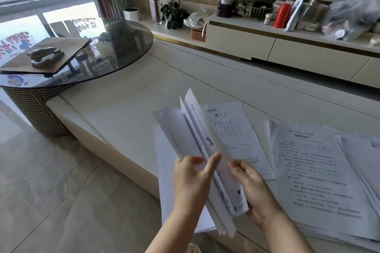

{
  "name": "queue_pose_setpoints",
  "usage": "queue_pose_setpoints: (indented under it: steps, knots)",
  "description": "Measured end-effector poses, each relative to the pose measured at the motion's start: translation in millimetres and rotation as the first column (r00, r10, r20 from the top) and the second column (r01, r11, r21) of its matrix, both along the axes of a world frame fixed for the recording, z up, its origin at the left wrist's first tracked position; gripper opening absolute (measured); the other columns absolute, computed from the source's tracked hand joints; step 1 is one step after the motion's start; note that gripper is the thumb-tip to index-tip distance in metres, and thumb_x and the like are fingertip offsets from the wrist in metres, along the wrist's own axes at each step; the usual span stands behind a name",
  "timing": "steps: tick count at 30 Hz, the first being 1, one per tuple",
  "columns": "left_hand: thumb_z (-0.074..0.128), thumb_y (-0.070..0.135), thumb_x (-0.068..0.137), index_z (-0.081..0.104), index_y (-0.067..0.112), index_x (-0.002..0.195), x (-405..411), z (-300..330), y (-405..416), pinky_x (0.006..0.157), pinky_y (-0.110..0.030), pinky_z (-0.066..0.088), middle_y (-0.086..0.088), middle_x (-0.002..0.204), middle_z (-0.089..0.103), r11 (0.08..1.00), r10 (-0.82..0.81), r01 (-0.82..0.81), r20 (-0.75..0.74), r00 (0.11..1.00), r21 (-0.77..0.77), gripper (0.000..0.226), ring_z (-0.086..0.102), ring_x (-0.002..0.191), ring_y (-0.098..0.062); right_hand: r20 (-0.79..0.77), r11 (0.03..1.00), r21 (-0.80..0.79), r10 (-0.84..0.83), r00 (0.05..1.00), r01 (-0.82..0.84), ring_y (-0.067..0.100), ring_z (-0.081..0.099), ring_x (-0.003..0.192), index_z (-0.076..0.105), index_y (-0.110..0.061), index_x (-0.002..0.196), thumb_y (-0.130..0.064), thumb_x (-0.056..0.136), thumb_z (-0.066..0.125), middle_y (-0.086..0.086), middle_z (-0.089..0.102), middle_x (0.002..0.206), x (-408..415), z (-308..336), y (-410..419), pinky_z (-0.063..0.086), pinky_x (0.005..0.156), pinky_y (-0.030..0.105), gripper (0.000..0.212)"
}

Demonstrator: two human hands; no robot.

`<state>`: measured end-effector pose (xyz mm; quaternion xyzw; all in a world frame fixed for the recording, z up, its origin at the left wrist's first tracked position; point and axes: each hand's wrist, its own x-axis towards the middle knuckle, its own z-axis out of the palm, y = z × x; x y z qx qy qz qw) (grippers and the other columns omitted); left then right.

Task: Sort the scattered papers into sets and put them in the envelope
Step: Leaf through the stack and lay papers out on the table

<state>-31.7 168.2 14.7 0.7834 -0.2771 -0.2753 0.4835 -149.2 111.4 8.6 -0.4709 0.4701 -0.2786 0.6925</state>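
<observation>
A bundle of papers (197,150) is held up above the near edge of the pale counter (123,109), its sheets fanned apart at the top. The left hand (191,183) grips the bundle from the left, fingers (212,163) curled between the sheets. The right hand (253,189) holds the right side, thumb on the front sheet. Behind the bundle one printed sheet (236,129) lies flat on the counter. To the right a wide stack of papers (320,170) lies spread. Far left, a stapler (44,56) rests on a brown envelope (67,51) on the round glass table (123,47).
</observation>
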Motion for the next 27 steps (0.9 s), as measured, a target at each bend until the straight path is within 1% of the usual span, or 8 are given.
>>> queue_pose_setpoints:
  steps: [3,6,9,12,17,22,25,27]
  knots:
    - [0.072,0.037,0.080,0.060,0.020,0.090,1.4,-0.2,-0.9,0.065,0.000,0.034,0.007,0.094,0.049,1.000,0.025,-0.025,0.064,0.998,0.002,0.023,0.049,0.082,-0.006,0.106,0.998,0.060,0.018,0.994,-0.024,0.024,0.067,0.089,0.063,-0.006,0.107,-0.015,0.094,0.050,0.015,0.071,0.101,-0.4,2.4,0.5,0.054,0.077,0.034,0.021]
    - [0.063,0.014,0.086,0.058,0.019,0.080,14.1,-3.5,0.3,0.061,-0.006,0.034,0.007,0.083,0.047,0.999,0.044,-0.045,0.124,0.991,0.007,0.009,0.048,0.072,-0.007,0.010,0.995,0.040,-0.091,0.996,0.091,0.029,0.067,0.087,0.063,-0.008,0.101,-0.013,0.094,0.052,0.017,0.071,0.098,-9.0,-4.4,-11.7,0.055,0.075,0.040,0.014]
    - [0.065,0.016,0.087,0.062,0.020,0.078,29.9,-4.2,5.4,0.060,-0.011,0.036,0.007,0.084,0.053,0.996,0.084,-0.083,0.077,0.993,-0.023,0.010,0.051,0.072,-0.003,-0.184,0.984,-0.058,-0.177,0.967,0.169,0.035,0.065,0.095,0.065,-0.010,0.096,-0.007,0.089,0.060,0.016,0.070,0.096,-23.7,-20.4,-25.4,0.050,0.091,0.052,0.010]
    - [0.069,0.019,0.085,0.062,0.022,0.074,41.7,-7.6,7.8,0.070,-0.022,0.047,-0.001,0.088,0.060,0.999,0.048,-0.047,0.053,0.997,-0.023,0.013,0.057,0.079,-0.013,-0.279,0.981,-0.105,-0.187,0.942,0.163,0.030,0.067,0.088,0.065,-0.005,0.101,-0.002,0.087,0.061,0.011,0.070,0.091,-29.6,-30.2,-27.6,0.054,0.085,0.043,0.015]
    - [0.071,0.022,0.083,0.065,0.021,0.075,53.3,-7.0,10.7,0.062,-0.015,0.042,-0.003,0.088,0.064,0.999,0.033,-0.032,0.072,0.997,-0.018,0.010,0.058,0.075,-0.009,-0.342,0.946,-0.249,-0.287,0.895,0.208,0.022,0.067,0.087,0.064,-0.019,0.090,-0.007,0.088,0.063,0.006,0.071,0.090,-30.6,-36.9,-28.3,0.054,0.084,0.039,0.012]
    - [0.059,0.033,0.091,0.061,0.022,0.062,35.4,0.6,2.0,0.063,-0.027,0.040,0.004,0.070,0.055,0.997,-0.061,0.059,-0.026,0.998,-0.052,0.031,0.051,0.066,-0.011,-0.279,0.948,-0.232,-0.278,0.919,0.216,0.017,0.062,0.083,0.062,-0.016,0.097,-0.004,0.092,0.055,0.006,0.067,0.092,-23.7,-33.1,-25.4,0.050,0.076,0.030,0.014]
    - [0.055,0.032,0.094,0.074,0.008,0.088,24.8,0.0,-2.6,0.082,-0.030,0.048,0.004,0.086,0.056,0.989,-0.145,0.144,-0.057,0.988,-0.027,0.031,0.058,0.082,-0.011,-0.258,0.964,-0.214,-0.215,0.942,0.161,0.012,0.055,0.093,0.057,-0.018,0.108,-0.018,0.096,0.051,0.000,0.060,0.103,-23.6,-23.1,-23.2,0.042,0.080,0.025,0.013]
    - [0.061,0.016,0.090,0.073,0.011,0.097,26.6,-1.8,-1.1,0.077,-0.013,0.046,0.004,0.093,0.056,0.994,-0.102,0.103,0.018,0.995,-0.027,0.014,0.057,0.084,-0.005,-0.295,0.977,-0.196,-0.138,0.945,0.082,0.010,0.046,0.104,0.051,-0.025,0.115,-0.037,0.094,0.050,-0.006,0.052,0.111,-27.2,-20.9,-22.1,0.035,0.089,0.026,0.024]
